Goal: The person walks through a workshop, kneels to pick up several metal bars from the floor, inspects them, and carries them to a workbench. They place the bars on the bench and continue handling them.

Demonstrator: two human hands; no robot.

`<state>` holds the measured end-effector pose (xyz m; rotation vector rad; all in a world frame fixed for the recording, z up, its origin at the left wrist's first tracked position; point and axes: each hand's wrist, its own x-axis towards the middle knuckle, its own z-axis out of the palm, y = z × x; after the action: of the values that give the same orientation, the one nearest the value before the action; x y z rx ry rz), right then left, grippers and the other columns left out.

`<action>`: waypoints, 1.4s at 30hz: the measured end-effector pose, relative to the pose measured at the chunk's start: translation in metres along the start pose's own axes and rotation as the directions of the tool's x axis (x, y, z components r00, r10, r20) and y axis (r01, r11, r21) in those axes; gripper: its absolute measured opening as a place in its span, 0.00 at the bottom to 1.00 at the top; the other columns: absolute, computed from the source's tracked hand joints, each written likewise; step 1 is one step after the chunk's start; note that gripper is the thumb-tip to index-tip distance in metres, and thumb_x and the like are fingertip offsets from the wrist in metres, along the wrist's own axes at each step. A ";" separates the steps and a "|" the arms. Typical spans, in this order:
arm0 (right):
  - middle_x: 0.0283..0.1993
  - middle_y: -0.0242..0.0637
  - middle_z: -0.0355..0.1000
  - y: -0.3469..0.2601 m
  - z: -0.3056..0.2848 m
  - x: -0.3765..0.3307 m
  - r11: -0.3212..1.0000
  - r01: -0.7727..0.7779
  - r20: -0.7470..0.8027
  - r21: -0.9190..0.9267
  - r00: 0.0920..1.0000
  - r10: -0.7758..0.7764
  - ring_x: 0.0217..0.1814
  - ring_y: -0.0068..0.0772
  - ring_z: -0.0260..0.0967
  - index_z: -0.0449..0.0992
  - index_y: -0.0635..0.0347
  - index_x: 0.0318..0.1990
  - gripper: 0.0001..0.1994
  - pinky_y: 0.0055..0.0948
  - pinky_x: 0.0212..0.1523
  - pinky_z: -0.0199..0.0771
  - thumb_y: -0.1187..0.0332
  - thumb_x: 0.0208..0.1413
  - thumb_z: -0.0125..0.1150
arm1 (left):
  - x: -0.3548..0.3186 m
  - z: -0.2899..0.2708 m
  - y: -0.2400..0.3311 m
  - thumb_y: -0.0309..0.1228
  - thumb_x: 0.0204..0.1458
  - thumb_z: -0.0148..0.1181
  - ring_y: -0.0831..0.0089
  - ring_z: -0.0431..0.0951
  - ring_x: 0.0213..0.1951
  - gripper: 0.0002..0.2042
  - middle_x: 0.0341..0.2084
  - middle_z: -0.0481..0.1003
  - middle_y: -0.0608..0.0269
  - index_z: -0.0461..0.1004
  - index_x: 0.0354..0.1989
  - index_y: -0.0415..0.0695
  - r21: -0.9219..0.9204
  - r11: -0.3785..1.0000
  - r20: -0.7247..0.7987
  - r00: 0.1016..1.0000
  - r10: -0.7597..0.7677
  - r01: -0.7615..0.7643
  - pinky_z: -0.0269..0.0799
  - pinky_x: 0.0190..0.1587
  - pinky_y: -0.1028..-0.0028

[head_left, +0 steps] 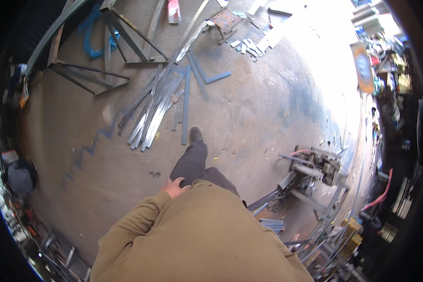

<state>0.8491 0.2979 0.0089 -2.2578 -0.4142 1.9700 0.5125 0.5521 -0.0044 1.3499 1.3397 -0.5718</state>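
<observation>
Trousers [191, 160]: dark, centre of frame, partly hidden by sweatshirt [202, 235].
Left hand [175, 187]: resting on them, thumb and finger spread.
Right hand: out of sight; cannot tell its state.
Yellow crate [351, 231]: lower right, contents too blurred to make out.

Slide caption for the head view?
Workshop floor from above: left hand at the dark trousers, metal bars lying ahead, low patterned stool beyond.

My olive-brown cloth top [202, 239] runs off the lower edge; my right hand is out of sight. Only 1 dark grey shoe [196, 135] shows. The black scraps [154, 174] on the grey-brown floor [127, 183] are too small to tell.
</observation>
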 end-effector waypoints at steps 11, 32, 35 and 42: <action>0.47 0.53 0.81 -0.328 -0.177 0.105 0.638 0.243 0.068 -0.730 0.956 -0.287 0.52 0.51 0.80 0.81 0.62 0.50 0.19 0.42 0.54 0.77 0.57 0.60 0.59 | 0.051 -0.075 0.086 0.58 0.59 0.53 0.50 0.83 0.46 0.32 0.42 0.83 0.48 0.69 0.65 0.47 0.133 0.991 0.076 0.997 -0.028 0.018 0.77 0.48 0.52; 0.51 0.50 0.80 -0.543 -0.015 0.589 -0.063 0.465 0.469 -0.883 0.878 -0.098 0.56 0.54 0.77 0.81 0.51 0.53 0.19 0.47 0.57 0.76 0.54 0.59 0.62 | 0.413 0.005 0.201 0.54 0.62 0.56 0.51 0.83 0.39 0.23 0.35 0.83 0.50 0.82 0.46 0.46 -0.743 0.668 -0.230 0.953 -0.196 -0.042 0.78 0.42 0.53; 0.51 0.51 0.80 -0.528 0.002 0.610 -0.113 0.456 0.465 -0.883 0.882 -0.080 0.56 0.55 0.77 0.81 0.51 0.53 0.19 0.47 0.57 0.76 0.54 0.58 0.62 | 0.448 0.017 0.173 0.55 0.60 0.55 0.50 0.83 0.43 0.22 0.37 0.83 0.50 0.82 0.46 0.49 -0.792 0.610 -0.185 0.942 -0.280 0.026 0.78 0.46 0.54; 0.46 0.49 0.81 -0.581 0.005 0.705 -0.135 0.535 0.550 -0.834 0.787 -0.280 0.51 0.55 0.79 0.82 0.52 0.50 0.17 0.47 0.53 0.78 0.57 0.57 0.62 | 0.488 0.026 0.125 0.54 0.60 0.57 0.49 0.83 0.44 0.23 0.40 0.83 0.48 0.81 0.49 0.46 -0.769 0.629 -0.125 0.939 -0.320 0.112 0.77 0.48 0.53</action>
<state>0.8521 1.0494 -0.5098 -1.6327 -2.9919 1.4738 0.7545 0.7440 -0.4028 0.5634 1.7043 0.0540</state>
